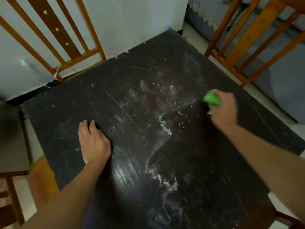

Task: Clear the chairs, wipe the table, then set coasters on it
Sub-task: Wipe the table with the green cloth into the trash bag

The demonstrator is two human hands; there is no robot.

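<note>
**A:** In the head view, what is each hand doing?

**B:** The left hand (94, 142) lies flat on the dark bench (148, 63), its fingers (85, 127) straight and holding nothing. I judge it is planted there to brace the body while the other arm reaches out. The right hand (225, 109) is over the far right side, its fingers curled tight round a green cloth (212, 98) that looks pressed to the bench top.

**A:** Why that spot?

**B:** Pale smears and crumbs (163, 128) run down the middle of the bench, just left of the cloth. The cloth sits at the edge of that mess, and the hand is blurred, so I take it for a wiping stroke.

**A:** And the chairs?

**B:** One wooden chair (66, 38) stands at the far left edge and a second chair (247, 38) at the far right. Only their backs show, so I cannot tell what is on the seats. Part of what looks like a third chair (9, 195) shows at the near left.

**A:** Any coasters?

**B:** None in view. Much dirt is left, so I reckon the wiping is partway done and the coasters come after.
</note>
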